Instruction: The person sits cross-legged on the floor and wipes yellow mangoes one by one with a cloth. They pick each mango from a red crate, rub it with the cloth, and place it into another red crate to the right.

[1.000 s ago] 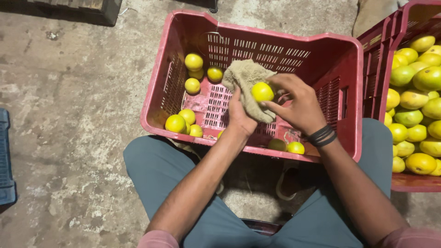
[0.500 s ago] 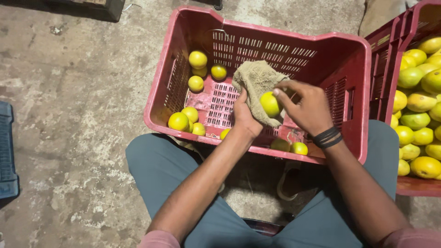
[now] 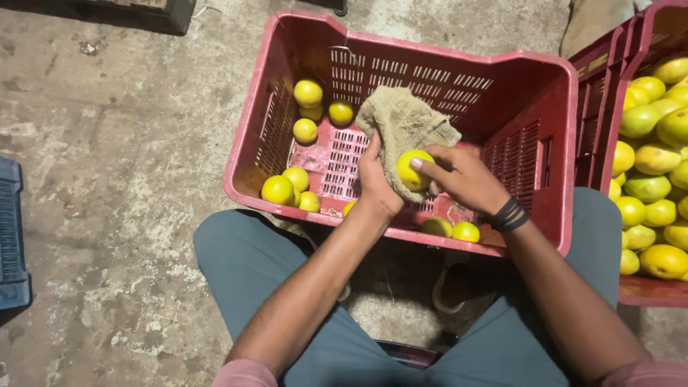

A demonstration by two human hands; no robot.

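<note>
My left hand (image 3: 378, 183) grips a coarse beige cloth (image 3: 401, 125) over the red plastic crate (image 3: 530, 72). My right hand (image 3: 462, 179) presses a yellow citrus fruit (image 3: 413, 169) into that cloth, fingers wrapped around it. Black bands circle my right wrist. Several more yellow fruits lie loose on the crate's floor, some at the far left (image 3: 308, 93), some at the near left (image 3: 278, 190) and two by the near wall (image 3: 466, 231).
A second red crate (image 3: 634, 43) at the right is heaped with yellow and green citrus fruits (image 3: 656, 158). A dark blue crate (image 3: 11, 244) sits at the left edge. My knees in grey trousers frame the crate on rough concrete floor (image 3: 122, 158).
The fruit has turned slightly inside the cloth, and my right hand's fingers have shifted over it. The view has drifted a little; both hands stay above the crate.
</note>
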